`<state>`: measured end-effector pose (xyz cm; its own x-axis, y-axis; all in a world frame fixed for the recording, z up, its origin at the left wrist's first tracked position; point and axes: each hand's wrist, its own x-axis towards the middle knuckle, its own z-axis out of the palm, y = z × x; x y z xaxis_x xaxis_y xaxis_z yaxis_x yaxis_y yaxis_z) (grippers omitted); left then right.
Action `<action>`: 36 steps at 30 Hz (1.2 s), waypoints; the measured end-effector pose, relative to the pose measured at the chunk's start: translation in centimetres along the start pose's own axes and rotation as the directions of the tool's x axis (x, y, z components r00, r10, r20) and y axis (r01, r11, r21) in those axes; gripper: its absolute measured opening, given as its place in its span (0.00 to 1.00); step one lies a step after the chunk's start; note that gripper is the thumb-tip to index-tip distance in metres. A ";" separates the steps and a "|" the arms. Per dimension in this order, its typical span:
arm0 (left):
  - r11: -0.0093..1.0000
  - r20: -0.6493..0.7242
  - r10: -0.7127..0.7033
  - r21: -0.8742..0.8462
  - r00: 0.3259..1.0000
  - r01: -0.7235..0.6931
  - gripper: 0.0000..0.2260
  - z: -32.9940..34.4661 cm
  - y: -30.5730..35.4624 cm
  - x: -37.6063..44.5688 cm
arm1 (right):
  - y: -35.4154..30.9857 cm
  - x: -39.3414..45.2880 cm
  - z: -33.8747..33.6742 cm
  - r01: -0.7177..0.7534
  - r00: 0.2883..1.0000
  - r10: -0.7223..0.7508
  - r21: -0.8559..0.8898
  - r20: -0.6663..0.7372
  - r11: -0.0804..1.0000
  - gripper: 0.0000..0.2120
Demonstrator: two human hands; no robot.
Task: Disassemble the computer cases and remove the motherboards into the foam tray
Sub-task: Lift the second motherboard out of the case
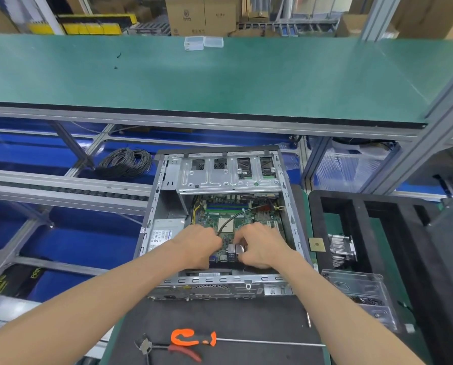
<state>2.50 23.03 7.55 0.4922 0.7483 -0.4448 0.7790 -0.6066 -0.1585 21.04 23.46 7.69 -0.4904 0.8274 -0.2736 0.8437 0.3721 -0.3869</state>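
Observation:
An open grey computer case (151, 204) lies on the bench in front of me, its green motherboard (246, 214) still inside. Both hands are down in the case at the board's near edge. My left hand (196, 245) curls over the edge left of the metal rear ports (236, 250). My right hand (262, 245) grips the board around those ports. A black cable (236, 216) arcs over the board between my hands. The black foam tray (372, 214) stands to the right of the case, with a finned heatsink (342, 248) and a CPU chip (317, 245) on it.
An orange-handled screwdriver (193, 337) and red-handled pliers (172, 349) lie on the black mat near me. A clear plastic box (362, 293) with screws sits at the right. A coil of grey cable (126, 163) lies behind the case, under the green shelf (220, 75).

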 end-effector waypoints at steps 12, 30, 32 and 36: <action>0.987 -0.113 -0.056 -0.158 0.992 0.038 0.13 0.6 0.4 -0.5 | -0.3 -1.1 -0.1 -0.191 0.980 0.201 0.266 -0.012 0.945 0.09; 0.977 0.038 -0.107 -0.180 0.994 0.112 0.08 -0.2 0.9 -0.1 | -1.3 -1.2 0.0 -0.382 0.859 0.509 0.588 -0.060 0.713 0.14; 0.979 0.042 -0.098 -0.175 0.994 0.104 0.08 -0.2 1.0 0.1 | -1.1 -0.7 0.0 -0.410 0.825 0.562 0.617 -0.063 0.672 0.12; 0.980 0.033 -0.093 -0.173 0.995 0.098 0.08 -0.1 0.8 0.1 | -0.5 -0.8 -0.4 -0.464 0.876 0.480 0.195 -0.042 0.864 0.07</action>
<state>3.23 22.69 7.46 0.4041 0.7922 -0.4573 0.8787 -0.4750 -0.0465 21.05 22.79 8.42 -0.0159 0.9213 -0.3885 0.9139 -0.1443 -0.3795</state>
